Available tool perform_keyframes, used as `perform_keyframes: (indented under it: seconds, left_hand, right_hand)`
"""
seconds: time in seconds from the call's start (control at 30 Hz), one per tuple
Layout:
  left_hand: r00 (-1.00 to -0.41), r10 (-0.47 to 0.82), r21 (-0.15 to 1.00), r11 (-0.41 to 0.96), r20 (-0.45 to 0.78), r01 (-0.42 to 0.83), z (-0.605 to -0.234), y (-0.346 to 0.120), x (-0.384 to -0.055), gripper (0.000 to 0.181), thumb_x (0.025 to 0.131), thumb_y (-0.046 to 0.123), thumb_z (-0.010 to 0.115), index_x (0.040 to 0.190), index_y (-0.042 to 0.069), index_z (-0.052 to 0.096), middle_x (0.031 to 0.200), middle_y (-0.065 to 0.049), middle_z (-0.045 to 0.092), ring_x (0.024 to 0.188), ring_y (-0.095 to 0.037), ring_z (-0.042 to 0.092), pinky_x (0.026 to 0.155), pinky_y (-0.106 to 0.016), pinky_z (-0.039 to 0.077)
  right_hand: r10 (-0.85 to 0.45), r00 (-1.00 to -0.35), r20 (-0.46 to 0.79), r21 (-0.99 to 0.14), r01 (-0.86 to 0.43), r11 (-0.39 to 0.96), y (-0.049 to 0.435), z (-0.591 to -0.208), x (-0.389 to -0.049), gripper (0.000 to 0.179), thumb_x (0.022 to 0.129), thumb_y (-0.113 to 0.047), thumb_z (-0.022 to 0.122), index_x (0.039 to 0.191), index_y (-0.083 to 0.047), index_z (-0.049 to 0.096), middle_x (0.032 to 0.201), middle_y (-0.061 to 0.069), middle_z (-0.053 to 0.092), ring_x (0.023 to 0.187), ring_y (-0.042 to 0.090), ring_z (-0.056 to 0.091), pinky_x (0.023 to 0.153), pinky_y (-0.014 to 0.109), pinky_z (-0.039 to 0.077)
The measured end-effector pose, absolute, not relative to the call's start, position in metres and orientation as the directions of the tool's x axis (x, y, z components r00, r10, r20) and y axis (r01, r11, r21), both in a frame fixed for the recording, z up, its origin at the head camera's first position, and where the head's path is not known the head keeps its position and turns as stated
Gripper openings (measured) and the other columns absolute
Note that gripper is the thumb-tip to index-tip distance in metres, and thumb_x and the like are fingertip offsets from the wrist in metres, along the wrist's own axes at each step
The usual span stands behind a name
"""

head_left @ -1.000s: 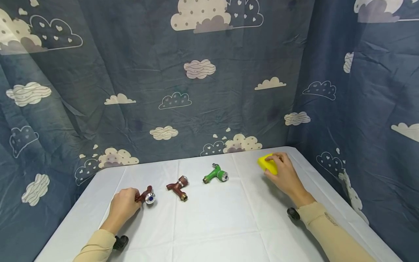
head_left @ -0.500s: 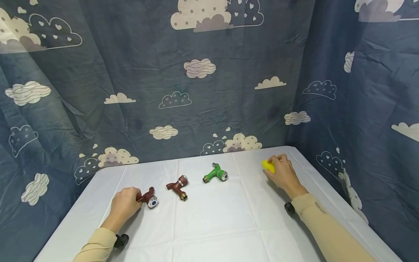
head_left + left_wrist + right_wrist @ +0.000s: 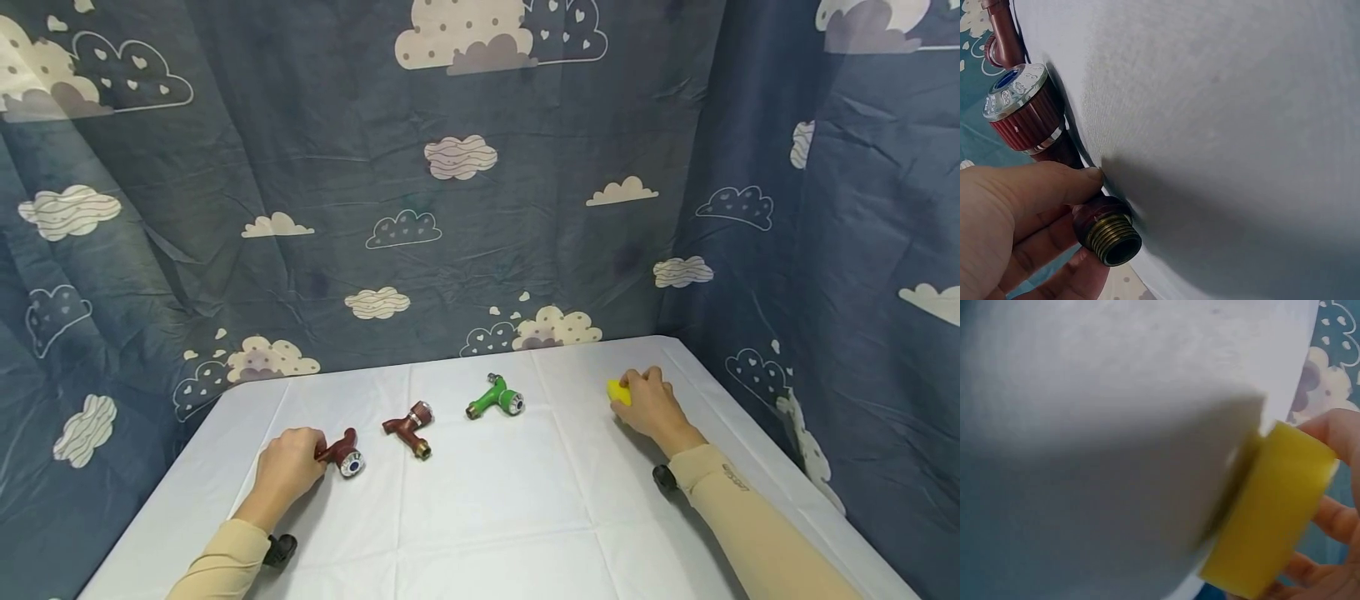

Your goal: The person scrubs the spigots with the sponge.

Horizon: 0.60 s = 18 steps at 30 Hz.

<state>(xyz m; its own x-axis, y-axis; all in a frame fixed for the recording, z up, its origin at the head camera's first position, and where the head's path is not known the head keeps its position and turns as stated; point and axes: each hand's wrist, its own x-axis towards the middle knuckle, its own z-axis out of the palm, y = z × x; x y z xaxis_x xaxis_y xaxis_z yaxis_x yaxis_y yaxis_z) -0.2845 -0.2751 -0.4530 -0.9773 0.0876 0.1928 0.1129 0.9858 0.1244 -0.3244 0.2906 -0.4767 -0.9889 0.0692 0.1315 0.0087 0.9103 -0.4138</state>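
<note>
My left hand [image 3: 285, 471] pinches a dark red water tap [image 3: 343, 454] on the left of the white table. In the left wrist view, thumb and fingers close round the body of this tap [image 3: 1094, 219], its brass threaded end toward the camera and its chrome-topped knob [image 3: 1025, 106] beyond. Far right in the head view, my right hand [image 3: 655, 408] holds a yellow sponge [image 3: 618, 392]. The right wrist view shows this sponge [image 3: 1272, 512] as a thick block between thumb and fingers, close to the cloth; whether it touches is unclear.
A brown tap [image 3: 408, 429] with a brass thread lies right of my left hand. Farther back lies a green tap [image 3: 495, 397]. White cloth covers the table [image 3: 510, 500]. A dark blue curtain [image 3: 525, 225] with clouds hangs behind and at the sides.
My right hand has drawn the sponge slightly nearer and turned it, so less of its top shows. In my left hand the tap has swung its knob a little right and nearer.
</note>
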Motion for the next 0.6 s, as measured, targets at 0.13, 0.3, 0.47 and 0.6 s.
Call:
perform_keyframes:
  seconds: [0.13,0.3,0.47,0.6]
  left_hand:
    - [-0.980,0.086,0.125,0.986,0.180,0.109,-0.451,-0.274,-0.283,0.016,0.080,0.005,0.088,0.081,0.010,0.072,0.070,-0.002,0.066,0.065,-0.021,0.058,0.059,-0.042,0.051]
    - [-0.979,0.100,0.130,0.984,0.175,0.124,-0.450,-0.274,-0.283,0.017,0.080,0.004,0.087,0.081,0.010,0.071,0.071,-0.003,0.066,0.065,-0.021,0.058,0.058,-0.042,0.051]
    - [-0.984,0.095,0.151,0.982,0.148,0.117,-0.445,-0.274,-0.281,0.015,0.082,0.009,0.087,0.089,0.009,0.074,0.079,-0.007,0.071,0.068,-0.024,0.061,0.057,-0.044,0.052]
    - [-0.983,0.078,0.179,0.978,0.168,0.108,-0.429,-0.266,-0.273,0.032,0.090,0.019,0.084,0.116,0.004,0.075,0.105,-0.022,0.077,0.085,-0.038,0.073,0.064,-0.054,0.060]
  right_hand:
    - [0.072,-0.997,0.039,-0.400,0.050,0.915,0.287,-0.471,-0.323,0.059,0.100,-0.030,0.074,0.139,0.009,0.054,0.135,0.044,0.040,0.100,0.049,0.059,0.089,0.058,0.059]
    - [0.060,-0.998,-0.013,-0.378,0.061,0.924,0.285,-0.465,-0.317,0.069,0.101,-0.040,0.072,0.144,0.011,0.052,0.133,0.045,0.042,0.094,0.043,0.061,0.089,0.057,0.060]
    - [0.046,-0.999,-0.023,-0.357,0.051,0.933,0.287,-0.455,-0.306,0.072,0.102,-0.043,0.070,0.147,0.010,0.050,0.130,0.043,0.044,0.092,0.042,0.060,0.086,0.058,0.059]
    - [0.039,-0.999,0.018,-0.336,0.031,0.941,0.286,-0.443,-0.291,0.073,0.102,-0.046,0.068,0.153,0.002,0.048,0.137,0.043,0.046,0.106,0.051,0.059,0.090,0.065,0.056]
